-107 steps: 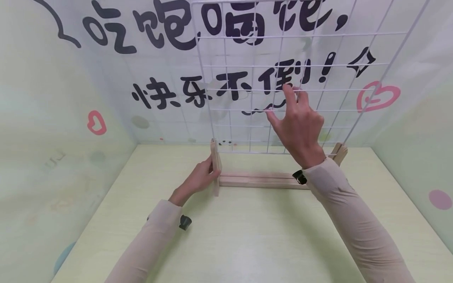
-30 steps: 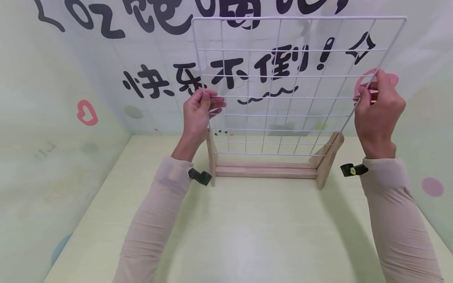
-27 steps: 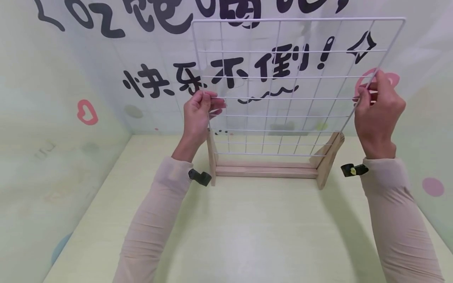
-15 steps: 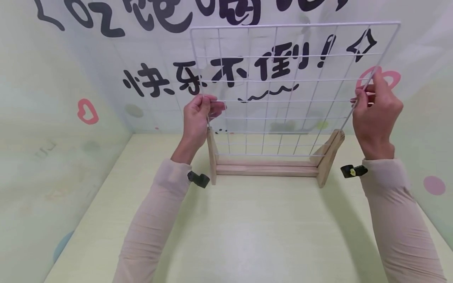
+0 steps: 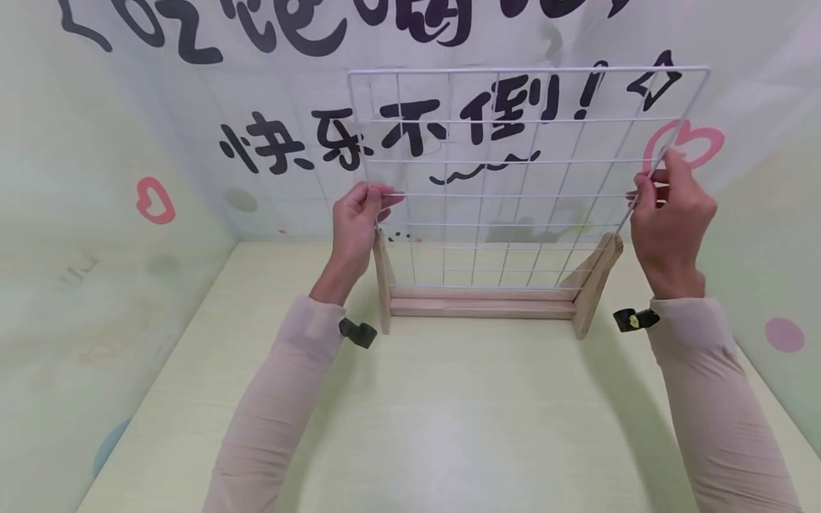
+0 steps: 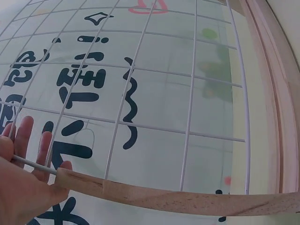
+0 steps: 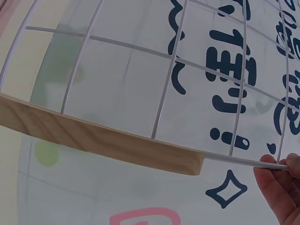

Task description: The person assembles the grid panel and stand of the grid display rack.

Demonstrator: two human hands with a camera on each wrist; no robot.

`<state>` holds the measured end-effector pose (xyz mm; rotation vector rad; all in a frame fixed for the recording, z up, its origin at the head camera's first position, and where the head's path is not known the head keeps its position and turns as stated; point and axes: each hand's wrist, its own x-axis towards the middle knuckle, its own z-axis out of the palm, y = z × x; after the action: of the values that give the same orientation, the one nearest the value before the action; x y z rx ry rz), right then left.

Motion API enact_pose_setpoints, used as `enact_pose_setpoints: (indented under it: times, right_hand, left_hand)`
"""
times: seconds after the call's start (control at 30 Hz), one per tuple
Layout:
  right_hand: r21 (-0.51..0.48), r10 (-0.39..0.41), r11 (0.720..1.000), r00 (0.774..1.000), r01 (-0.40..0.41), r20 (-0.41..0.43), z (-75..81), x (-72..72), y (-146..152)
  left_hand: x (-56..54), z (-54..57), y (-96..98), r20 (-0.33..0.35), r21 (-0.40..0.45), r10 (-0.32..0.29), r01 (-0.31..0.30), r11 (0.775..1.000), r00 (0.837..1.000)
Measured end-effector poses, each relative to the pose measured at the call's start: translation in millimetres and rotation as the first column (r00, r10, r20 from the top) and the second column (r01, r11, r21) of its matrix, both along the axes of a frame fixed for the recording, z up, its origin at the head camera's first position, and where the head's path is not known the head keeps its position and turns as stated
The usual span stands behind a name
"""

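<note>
A white wire grid panel [image 5: 529, 70] stands between the two uprights of a wooden stand [image 5: 481, 308]. My left hand [image 5: 355, 221] pinches the panel's left side wire, just above the top of the left upright [image 6: 154, 199]. On the other side my right hand [image 5: 676, 221] pinches the right side wire between thumb and fingers, above the right upright [image 7: 103, 143]. Both wrist views show the side wires running into the uprights. The panel's bottom wire lies close above the stand's crossbar in the head view.
The stand rests near the back of a pale wood-grain table [image 5: 449, 413]. Behind it hangs a white printed backdrop [image 5: 282, 214] with black lettering and pink hearts. Pale printed walls close in the table on the left and right.
Earlier my left hand was on the left upright and my right at the panel's middle; both then took the side wires. Over the last second the panel has slid down between the uprights.
</note>
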<state>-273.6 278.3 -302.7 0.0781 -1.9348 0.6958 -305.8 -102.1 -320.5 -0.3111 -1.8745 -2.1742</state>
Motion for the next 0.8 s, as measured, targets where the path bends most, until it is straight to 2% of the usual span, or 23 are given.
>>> enact_pose_setpoints:
  times: [0.17, 0.4, 0.57, 0.8]
  right_hand:
    - [-0.043, -0.007, 0.999, 1.0, 0.008, 0.024, -7.0, 0.0, -1]
    - [-0.052, 0.008, 0.999, 1.0, -0.007, 0.018, -15.5, -2.8, -2]
    - [-0.052, 0.012, 0.999, 1.0, -0.011, 0.024, -21.2, -3.8, -1]
    - [-0.062, 0.031, 0.998, 0.999, -0.029, 0.023, -27.2, -4.5, -1]
  left_hand:
    - [-1.1, -6.5, -1.9, -0.024, -0.076, 0.032, -0.034, 0.997, 0.999]
    - [0.2, -14.0, -5.4, 0.001, -0.142, 0.08, -0.079, 0.987, 0.997]
    - [1.6, -18.5, -6.8, -0.026, -0.19, 0.074, -0.078, 0.979, 0.997]
    - [2.2, -24.8, -8.8, -0.042, -0.213, 0.051, -0.059, 0.975, 0.998]
